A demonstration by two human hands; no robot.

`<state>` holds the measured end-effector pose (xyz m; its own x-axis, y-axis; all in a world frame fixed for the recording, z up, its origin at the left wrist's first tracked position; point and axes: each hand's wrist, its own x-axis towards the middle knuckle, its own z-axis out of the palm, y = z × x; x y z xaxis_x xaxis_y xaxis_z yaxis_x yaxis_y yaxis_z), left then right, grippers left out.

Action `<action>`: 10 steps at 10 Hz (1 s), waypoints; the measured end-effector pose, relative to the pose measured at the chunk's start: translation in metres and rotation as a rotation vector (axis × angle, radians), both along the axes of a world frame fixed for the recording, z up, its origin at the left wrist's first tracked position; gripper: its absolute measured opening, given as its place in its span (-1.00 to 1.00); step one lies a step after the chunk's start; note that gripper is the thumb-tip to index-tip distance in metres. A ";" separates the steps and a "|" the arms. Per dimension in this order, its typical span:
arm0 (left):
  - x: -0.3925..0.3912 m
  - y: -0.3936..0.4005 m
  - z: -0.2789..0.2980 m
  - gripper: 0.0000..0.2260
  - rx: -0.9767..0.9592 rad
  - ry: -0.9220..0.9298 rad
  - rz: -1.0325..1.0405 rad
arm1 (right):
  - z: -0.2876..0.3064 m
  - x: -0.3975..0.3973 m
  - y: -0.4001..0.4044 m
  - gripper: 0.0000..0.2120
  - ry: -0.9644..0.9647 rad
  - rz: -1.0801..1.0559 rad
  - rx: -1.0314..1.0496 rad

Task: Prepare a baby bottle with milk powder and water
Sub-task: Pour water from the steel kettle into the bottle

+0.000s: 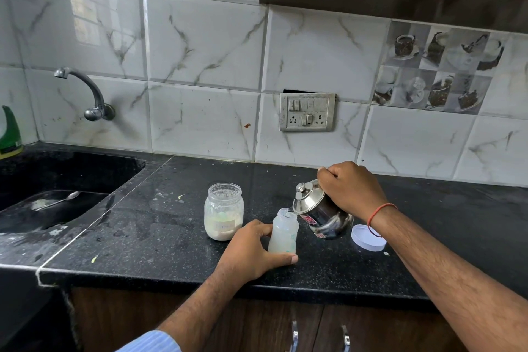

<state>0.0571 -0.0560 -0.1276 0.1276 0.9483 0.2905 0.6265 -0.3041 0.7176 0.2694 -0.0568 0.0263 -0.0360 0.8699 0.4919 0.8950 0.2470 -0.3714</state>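
Observation:
An open, translucent baby bottle [284,233] stands upright on the black counter [160,231], partly filled with whitish liquid. My left hand [251,251] grips its lower body from the left and front. My right hand [351,187] holds a steel kettle [321,213] by its handle, tilted left, with the spout at the bottle's mouth and water running in. An uncapped glass jar [223,211] of milk powder, about a third full, stands just left of the bottle.
A white round lid [368,238] lies on the counter right of the kettle. A black sink [48,206] with a spoon [61,199] in it sits at the left under a wall tap [91,94]. A green bottle [10,133] stands far left. The counter's front edge is near my forearms.

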 end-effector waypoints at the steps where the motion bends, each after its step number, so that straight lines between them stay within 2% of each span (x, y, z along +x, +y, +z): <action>1: 0.000 -0.001 0.001 -0.32 -0.004 0.001 -0.001 | 0.000 0.000 -0.001 -0.50 -0.003 0.001 0.000; 3: 0.000 0.000 0.000 -0.43 0.010 -0.024 -0.009 | 0.000 0.000 0.000 -0.49 -0.007 -0.009 0.002; 5: 0.000 0.001 -0.002 -0.34 0.013 -0.008 0.002 | 0.001 0.001 0.002 -0.51 0.005 0.000 -0.001; 10: 0.000 -0.002 0.001 -0.39 0.008 0.004 -0.003 | 0.001 0.001 0.001 -0.52 -0.004 0.008 -0.018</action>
